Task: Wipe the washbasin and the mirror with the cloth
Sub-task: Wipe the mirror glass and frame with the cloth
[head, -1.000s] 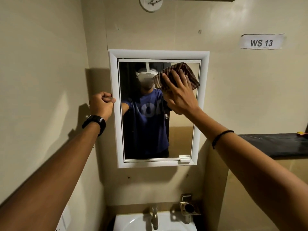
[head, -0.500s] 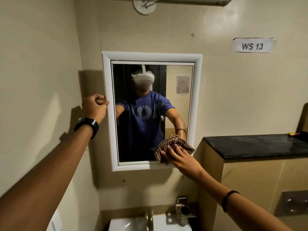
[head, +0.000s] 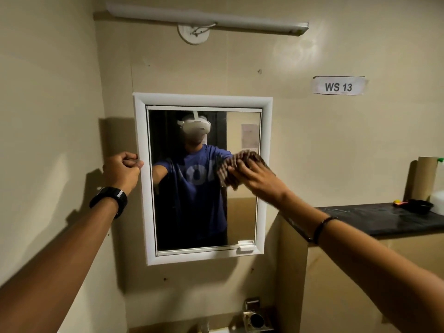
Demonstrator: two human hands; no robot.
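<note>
The mirror (head: 242, 219) hangs in a white frame (head: 201, 99) on the wall straight ahead. My right hand (head: 260, 180) presses a brown checked cloth (head: 230, 170) flat against the glass at mid-height, near its right side, with fingers stretched over the cloth. My left hand (head: 121, 170), with a black watch on the wrist, has curled fingers that hold the left edge of the frame. Only a sliver of the white washbasin (head: 223, 330) and its tap (head: 204, 326) shows at the bottom edge.
A black countertop (head: 384, 219) juts out at the right with a cardboard tube (head: 426, 179), a black dish (head: 420, 205) and a white container (head: 438, 200). A metal fitting (head: 254, 316) sits below the mirror. A tube light (head: 206, 20) runs above it.
My right hand swept the cloth from the glass's top right down to its bottom right, then back up to mid-height. My left hand stayed on the frame edge.
</note>
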